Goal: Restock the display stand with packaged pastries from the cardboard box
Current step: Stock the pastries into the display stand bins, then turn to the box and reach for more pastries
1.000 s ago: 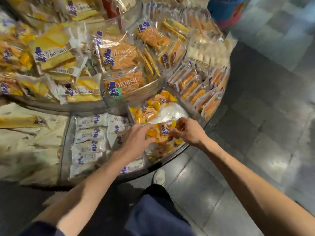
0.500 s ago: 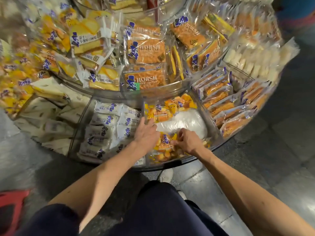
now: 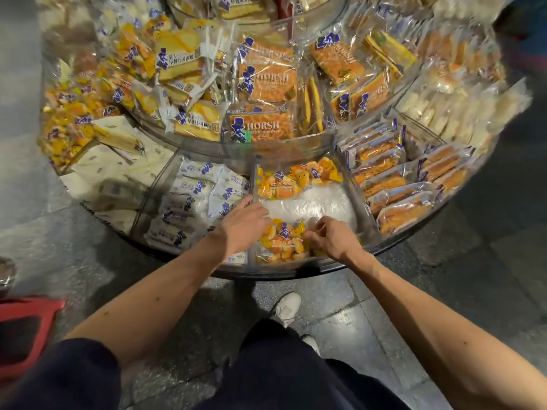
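**Hands in the front compartment of the pastry stand**

The round display stand [image 3: 284,272] has 2 tiers of clear-walled compartments, and its dark rim curves just in front of the person's knees. Grey floor [image 3: 444,291] lies open to the right; a red object [image 3: 26,321] sits low on the left.

In the front wedge, between 2 clear dividers, a yellow packet [image 3: 282,242] lies against the near rim. The left hand [image 3: 242,226] rests flat with fingers stretched out, touching its left side. The right hand [image 3: 334,238] has its fingers curled and pinches the wrapper's right edge.

Beyond it, a bare white plastic sheet [image 3: 313,204] leaves room, then more yellow packets [image 3: 296,180] at the back, 2 as far as the blur lets me count.

On the upper tier, 3 orange packs [image 3: 263,128] read "HORSH" beside a blue top-hatted figure. White packets [image 3: 195,202] fill the left wedge and long pastries [image 3: 393,179] the right.
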